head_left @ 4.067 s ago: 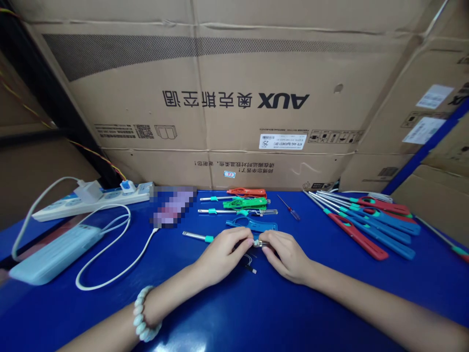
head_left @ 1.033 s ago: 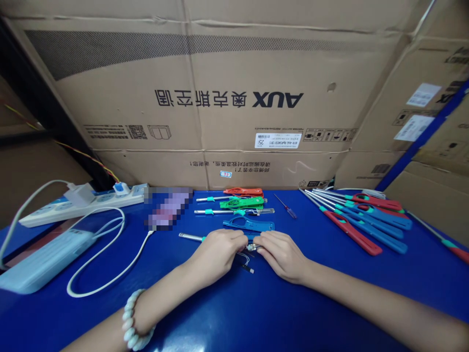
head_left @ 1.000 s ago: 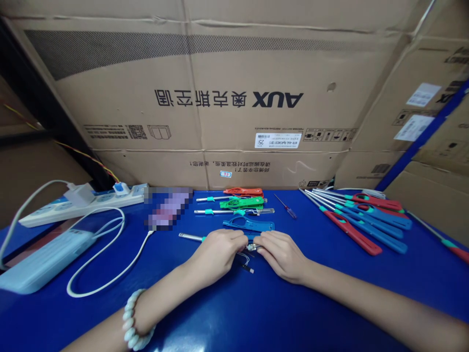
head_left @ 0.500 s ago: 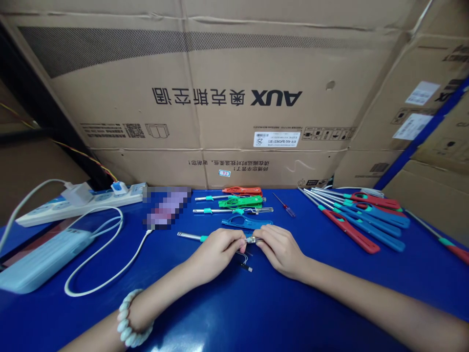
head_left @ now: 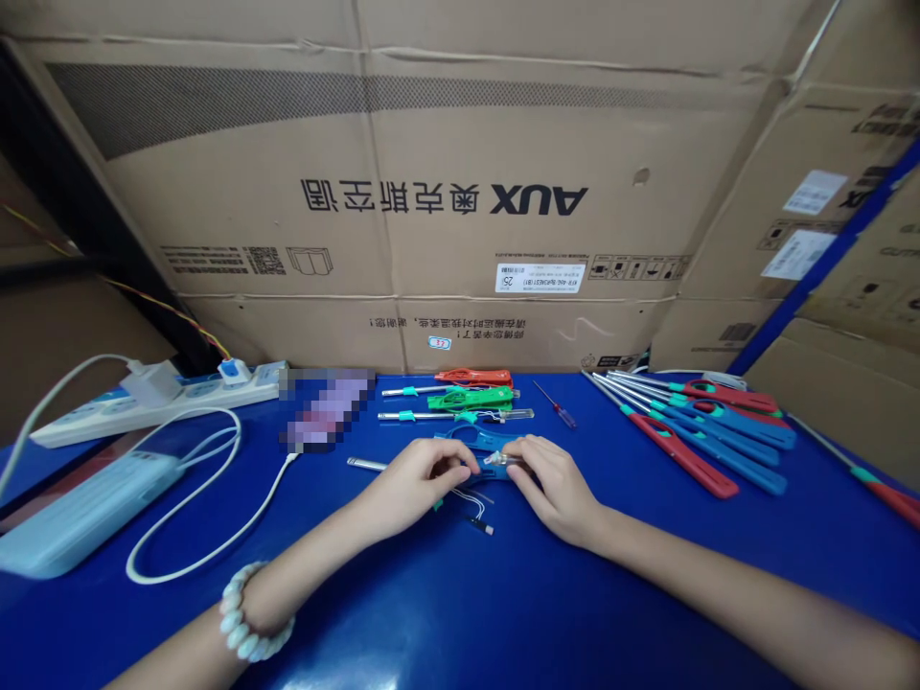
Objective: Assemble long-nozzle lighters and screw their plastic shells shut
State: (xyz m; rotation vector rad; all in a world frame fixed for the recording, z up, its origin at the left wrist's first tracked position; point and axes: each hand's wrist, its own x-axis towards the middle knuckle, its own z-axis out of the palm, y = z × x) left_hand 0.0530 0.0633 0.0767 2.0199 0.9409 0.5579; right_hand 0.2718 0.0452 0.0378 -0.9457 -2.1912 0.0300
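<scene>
My right hand [head_left: 557, 484] pinches a small clear tube with a whitish metal valve end [head_left: 495, 459], likely a lighter's fuel tank, which points left. Just left of that end is my left hand [head_left: 424, 479], fingers curled and a little apart, not touching the valve. Under my left hand lies a metal lighter rod [head_left: 365, 464]. Thin white wires with a black-and-white igniter piece [head_left: 480, 525] trail out below the fingers. Behind both hands lies a blue lighter handle shell [head_left: 467, 437], partly covered by them.
Farther back are a green handle shell [head_left: 471, 398], an orange one [head_left: 478, 378] and rods with teal parts [head_left: 406, 416]. A screwdriver [head_left: 564, 414] lies right of them. Several long lighters [head_left: 682, 455] fan out at right. Left are a power strip [head_left: 208, 388], power bank [head_left: 93, 513] and cable [head_left: 136, 546].
My left fingers have come off the valve end and moved slightly left, loosening. The clear tube stays in my right hand. The view has shifted a little.
</scene>
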